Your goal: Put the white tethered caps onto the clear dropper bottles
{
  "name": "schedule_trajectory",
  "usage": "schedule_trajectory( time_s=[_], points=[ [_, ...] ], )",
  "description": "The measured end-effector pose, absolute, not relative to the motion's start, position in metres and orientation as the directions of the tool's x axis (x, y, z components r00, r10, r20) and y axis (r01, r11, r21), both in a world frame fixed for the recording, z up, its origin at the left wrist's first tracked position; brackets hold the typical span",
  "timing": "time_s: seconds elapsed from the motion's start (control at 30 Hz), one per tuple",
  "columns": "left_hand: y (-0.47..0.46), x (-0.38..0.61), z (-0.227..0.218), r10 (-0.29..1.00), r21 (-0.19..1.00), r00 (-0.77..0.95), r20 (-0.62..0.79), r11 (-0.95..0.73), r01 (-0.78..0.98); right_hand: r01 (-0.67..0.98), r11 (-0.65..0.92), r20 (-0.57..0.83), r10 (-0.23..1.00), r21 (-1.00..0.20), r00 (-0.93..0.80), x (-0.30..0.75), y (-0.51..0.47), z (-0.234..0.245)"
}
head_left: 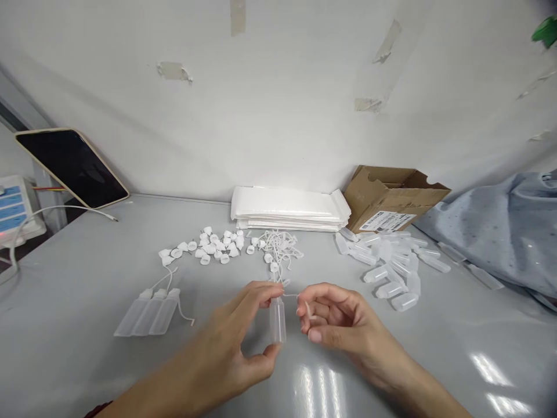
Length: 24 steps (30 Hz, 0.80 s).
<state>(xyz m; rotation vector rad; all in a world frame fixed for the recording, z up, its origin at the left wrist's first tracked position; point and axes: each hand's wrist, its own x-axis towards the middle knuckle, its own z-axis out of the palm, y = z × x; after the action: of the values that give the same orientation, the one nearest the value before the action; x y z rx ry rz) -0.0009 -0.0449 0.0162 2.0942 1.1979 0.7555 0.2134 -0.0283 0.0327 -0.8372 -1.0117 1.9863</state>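
Note:
Upright between the thumb and fingertips of my left hand [256, 328] is a small clear plastic squeeze bottle [277, 325]. Its top is partly hidden behind the fingers. A thin white cord [290, 295] runs sideways from the bottle's neck to my right hand [337, 319], whose curled fingers hold it, with its end hanging by the palm. To the left lie three capped bottles [150, 313] side by side, with white cords at their necks. Beyond my hands are a pile of white caps [217, 247] and a tangle of loose white cords [282, 247].
Several uncapped bottles [394, 264] lie in a heap at right, before an open cardboard box [391, 197]. White padded envelopes [289, 206] are stacked against the wall. A phone [73, 165] leans at far left near a power strip [15, 206]. Grey-blue cloth [500, 232] lies at right.

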Motion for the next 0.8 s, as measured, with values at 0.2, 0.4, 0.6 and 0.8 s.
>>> schedule_trajectory(
  time_s=[0.2, 0.4, 0.6, 0.8],
  points=[
    [-0.0468, -0.0033, 0.0137, 0.862, 0.719, 0.486, 0.143, -0.428, 0.548, -0.241, -0.295, -0.177, 0.893, -0.925, -0.414, 0.2138, -0.0305, 0.0323],
    [-0.0481, -0.0059, 0.0166, 0.838, 0.725, 0.531, 0.128, -0.444, 0.526, -0.175, -0.147, -0.083, 0.941, -0.973, -0.329, 0.2121, -0.0320, 0.0356],
    [-0.0505, -0.0064, 0.0222, 0.828, 0.732, 0.552, 0.096, -0.435, 0.525, -0.111, -0.024, -0.003, 0.982, -0.994, -0.189, 0.2107, -0.0319, 0.0351],
    [-0.0533, -0.0067, 0.0203, 0.821, 0.736, 0.566, 0.070, -0.426, 0.526, 0.019, 0.097, 0.095, 0.990, -0.995, -0.102, 0.2117, -0.0356, 0.0342]
  ],
)
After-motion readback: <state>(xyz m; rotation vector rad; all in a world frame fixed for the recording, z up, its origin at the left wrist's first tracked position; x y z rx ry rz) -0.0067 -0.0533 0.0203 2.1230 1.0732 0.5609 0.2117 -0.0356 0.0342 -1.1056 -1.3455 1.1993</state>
